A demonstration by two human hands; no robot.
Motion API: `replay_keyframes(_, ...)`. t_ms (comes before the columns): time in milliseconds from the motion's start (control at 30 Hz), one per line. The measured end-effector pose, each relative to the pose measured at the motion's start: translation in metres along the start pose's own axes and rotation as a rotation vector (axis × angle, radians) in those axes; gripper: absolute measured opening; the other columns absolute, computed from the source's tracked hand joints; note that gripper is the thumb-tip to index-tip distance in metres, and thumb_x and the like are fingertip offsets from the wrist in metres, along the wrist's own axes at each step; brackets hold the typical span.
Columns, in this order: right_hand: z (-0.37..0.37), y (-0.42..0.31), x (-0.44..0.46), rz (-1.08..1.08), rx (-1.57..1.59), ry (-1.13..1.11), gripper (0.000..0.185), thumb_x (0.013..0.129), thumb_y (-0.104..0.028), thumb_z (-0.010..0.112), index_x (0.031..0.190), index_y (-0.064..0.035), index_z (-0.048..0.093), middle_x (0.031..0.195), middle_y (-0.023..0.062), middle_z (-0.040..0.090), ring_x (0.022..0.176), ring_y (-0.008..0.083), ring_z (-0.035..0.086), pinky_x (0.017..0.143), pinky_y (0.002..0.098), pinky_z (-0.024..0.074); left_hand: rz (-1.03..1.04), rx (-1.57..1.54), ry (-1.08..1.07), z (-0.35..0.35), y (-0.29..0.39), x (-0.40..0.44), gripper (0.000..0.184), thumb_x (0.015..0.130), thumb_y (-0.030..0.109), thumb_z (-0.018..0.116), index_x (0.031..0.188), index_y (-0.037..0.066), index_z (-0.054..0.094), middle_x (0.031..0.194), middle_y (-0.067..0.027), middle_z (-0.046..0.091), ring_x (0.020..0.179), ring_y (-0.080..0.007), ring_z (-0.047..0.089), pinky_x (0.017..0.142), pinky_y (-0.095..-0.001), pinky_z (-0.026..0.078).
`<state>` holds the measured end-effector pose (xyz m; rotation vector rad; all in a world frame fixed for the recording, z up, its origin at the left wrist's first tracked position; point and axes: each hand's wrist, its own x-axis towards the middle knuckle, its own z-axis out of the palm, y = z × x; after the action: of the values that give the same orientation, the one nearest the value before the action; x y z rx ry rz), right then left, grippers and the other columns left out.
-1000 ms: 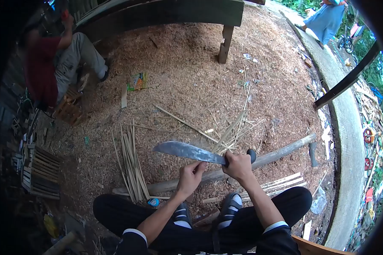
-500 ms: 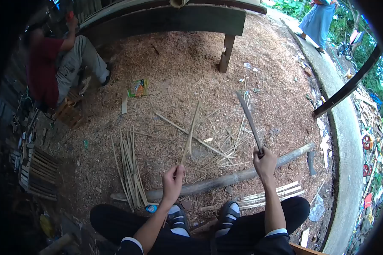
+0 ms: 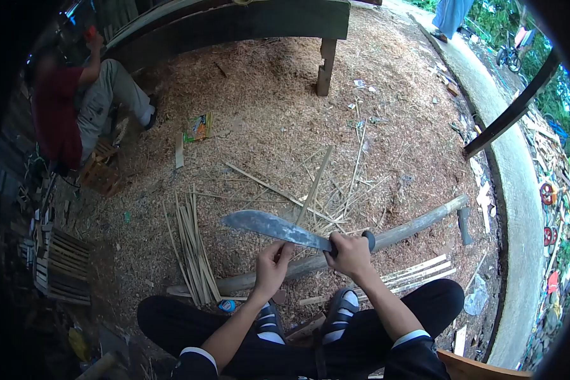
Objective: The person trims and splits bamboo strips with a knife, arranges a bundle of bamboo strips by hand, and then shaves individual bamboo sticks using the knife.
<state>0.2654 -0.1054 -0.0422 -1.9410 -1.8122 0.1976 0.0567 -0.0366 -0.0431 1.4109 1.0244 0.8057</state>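
My right hand is closed around the black handle of a machete. Its broad, dark, scuffed blade lies flat across the view, with the tip to the left. Just below the blade, my left hand pinches a bamboo strip. That strip slants up and to the right, and the blade hides its lower stretch. Whether the edge touches the strip I cannot tell. Under both hands a long wooden pole lies on the ground. Left of it rests a bundle of thin bamboo strips, and more loose strips lie scattered ahead.
A person in a red shirt sits at the upper left beside a wooden bench. An axe head is at the pole's right end. Pale slats lie near my right knee. A concrete path runs along the right.
The machete has swung from pointing away to lying across the bamboo strip, tip left. My right hand has moved left and down towards my left hand. The strip has shifted right.
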Motion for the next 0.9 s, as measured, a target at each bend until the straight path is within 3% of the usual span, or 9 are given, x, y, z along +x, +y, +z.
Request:
replay_keyframes(133,-0.023,0.028,0.02,0.206,0.002,0.168,0.021,0.075,-0.021,0.072,0.07,-0.0098,0.055,0.057,0.0084,0.06,0.053,0.0267,0.064,0.053,0.041,0.0495,0.038,-0.006,0.038,-0.002,0.003,-0.001,0.03,0.099,0.025,0.064,0.091,-0.003,0.067,0.065,0.0047,0.052,0.062,-0.0026,0.045,0.053,-0.0235,0.035)
replay_keyframes(233,-0.032,0.048,0.026,0.315,-0.117,0.185,0.021,0.075,-0.023,0.072,0.071,-0.0098,0.056,0.059,0.0091,0.061,0.054,0.0282,0.064,0.055,0.0421,0.0498,0.011,0.063,0.044,-0.003,0.003,0.002,0.034,0.1,0.027,0.062,0.088,-0.004,0.066,0.063,0.0039,0.05,0.061,-0.0029,0.043,0.052,-0.0246,0.034)
replay_keyframes(300,-0.032,0.047,0.025,0.284,-0.201,0.159,0.022,0.076,-0.024,0.072,0.073,-0.0096,0.056,0.061,0.0106,0.063,0.055,0.0304,0.065,0.055,0.0434,0.0501,0.1,0.11,0.053,-0.002,-0.009,0.002,0.034,0.1,0.027,0.061,0.089,-0.004,0.066,0.062,0.0025,0.048,0.06,-0.0036,0.042,0.052,-0.0257,0.035)
replay_keyframes(500,-0.002,0.014,0.011,0.196,0.052,0.143,0.021,0.078,-0.023,0.071,0.074,-0.0093,0.055,0.061,0.011,0.062,0.056,0.0312,0.065,0.056,0.0436,0.0516,0.03,0.098,0.039,-0.005,-0.017,0.004,0.031,0.1,0.026,0.061,0.089,-0.003,0.067,0.063,0.001,0.051,0.06,-0.0043,0.044,0.053,-0.0268,0.036)
replay_keyframes(600,0.003,0.005,0.007,-0.06,-0.069,0.082,0.015,0.078,-0.02,0.067,0.078,-0.0106,0.055,0.058,0.009,0.061,0.053,0.0296,0.064,0.051,0.0407,0.0507,0.158,0.08,0.077,0.002,-0.016,0.002,0.03,0.1,0.024,0.062,0.089,-0.003,0.067,0.063,0.0007,0.052,0.059,-0.0042,0.044,0.052,-0.0268,0.035)
replay_keyframes(667,0.003,0.018,0.012,-0.069,-0.166,0.03,0.013,0.077,-0.018,0.066,0.08,-0.0114,0.056,0.058,0.0077,0.061,0.052,0.0278,0.064,0.052,0.0399,0.0507,0.137,0.084,0.09,0.002,-0.01,-0.002,0.029,0.1,0.024,0.062,0.089,-0.002,0.067,0.064,0.001,0.052,0.059,-0.0041,0.043,0.052,-0.0265,0.035)
replay_keyframes(733,-0.008,0.04,0.021,0.082,-0.024,0.161,0.011,0.079,-0.019,0.067,0.08,-0.0112,0.059,0.06,0.0087,0.063,0.053,0.0282,0.065,0.052,0.0412,0.0507,0.112,0.084,0.098,-0.002,-0.007,-0.002,0.028,0.1,0.023,0.062,0.089,-0.002,0.068,0.064,0.0012,0.052,0.059,-0.004,0.043,0.051,-0.0262,0.035)
replay_keyframes(800,-0.029,0.06,0.031,0.298,-0.124,0.105,0.013,0.08,-0.021,0.068,0.079,-0.0108,0.06,0.062,0.0102,0.065,0.054,0.0299,0.065,0.054,0.0426,0.052,0.054,0.155,0.02,-0.009,-0.009,0.004,0.028,0.1,0.024,0.062,0.091,-0.002,0.069,0.064,0.0016,0.053,0.059,-0.0038,0.045,0.051,-0.0256,0.035)
replay_keyframes(900,-0.027,0.045,0.028,0.357,-0.123,-0.008,0.016,0.08,-0.023,0.069,0.079,-0.0101,0.06,0.063,0.0112,0.065,0.055,0.0318,0.065,0.058,0.0443,0.0532,0.051,0.114,0.034,-0.006,-0.023,0.002,0.03,0.1,0.025,0.061,0.092,-0.003,0.069,0.064,0.0023,0.052,0.06,-0.0036,0.044,0.051,-0.0257,0.035)
